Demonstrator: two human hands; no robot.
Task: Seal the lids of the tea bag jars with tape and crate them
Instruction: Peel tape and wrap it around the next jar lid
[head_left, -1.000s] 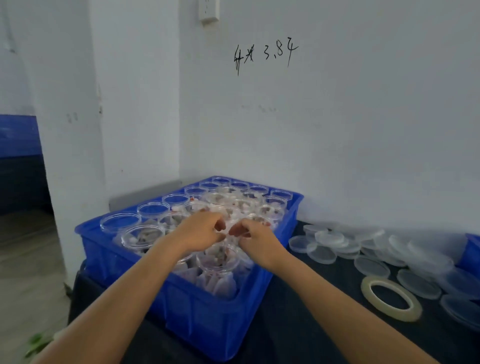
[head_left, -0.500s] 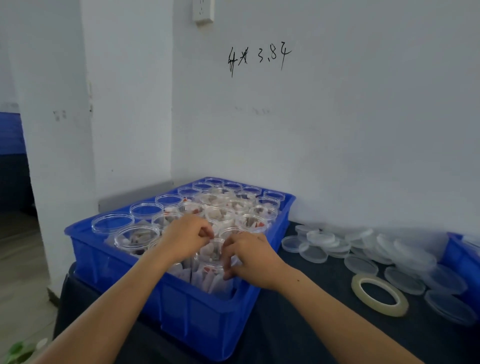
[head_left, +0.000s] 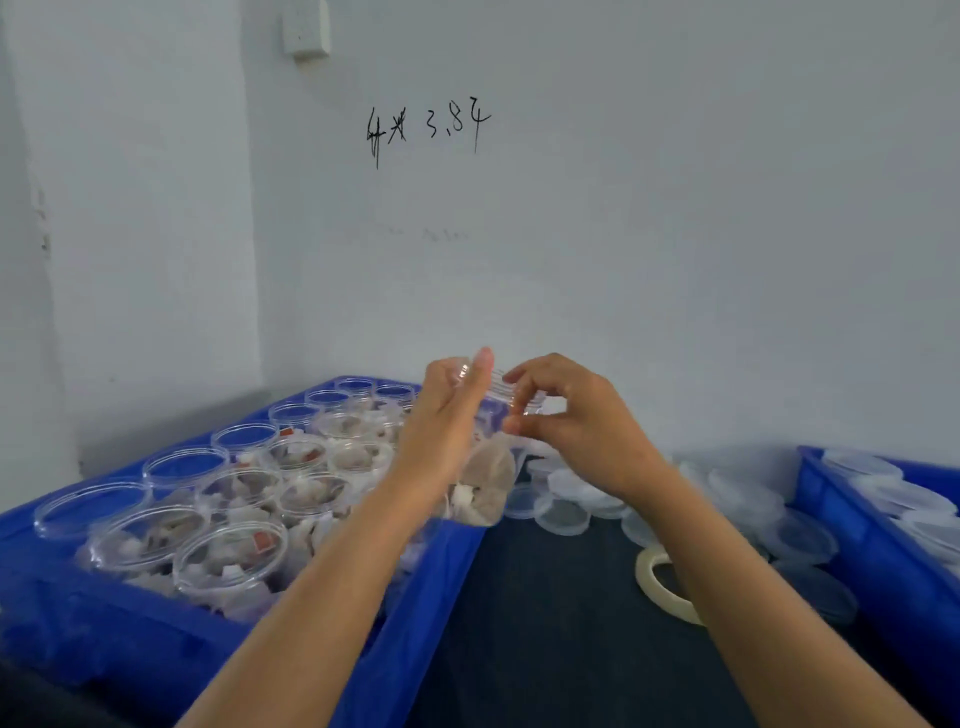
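My right hand (head_left: 582, 431) has its fingertips (head_left: 511, 426) pinched on the threaded open mouth of a clear plastic jar packed with tea bags (head_left: 485, 483), and my left hand (head_left: 447, 421) presses against the jar's left side with the fingers nearly straight, the index tip standing above the rim. Between them the jar hangs tilted in the air, above the right rim of the big blue plastic crate (head_left: 426, 597) and the dark table top (head_left: 545, 623). It carries no lid that I can see, and no tape.

Out from there, the blue crate on my left holds many more clear jars of tea bags (head_left: 234, 551), mouths open, none capped as far as I can tell. The loose translucent round lids (head_left: 566, 514) lie scattered on the table near the wall, just beyond my right wrist. The pale ring of tape (head_left: 660, 582) lies flat on the table, partly hidden under my right forearm, not in use. A second blue crate at the right edge (head_left: 878, 551) has what look like stacked lidded containers (head_left: 904, 499) in it; whether those are finished, taped jars I cannot tell.

My judgement: this is early going for this jar. It is out of the supply crate, and capping, taping and crating all remain, with nearly the whole left crate waiting behind it.
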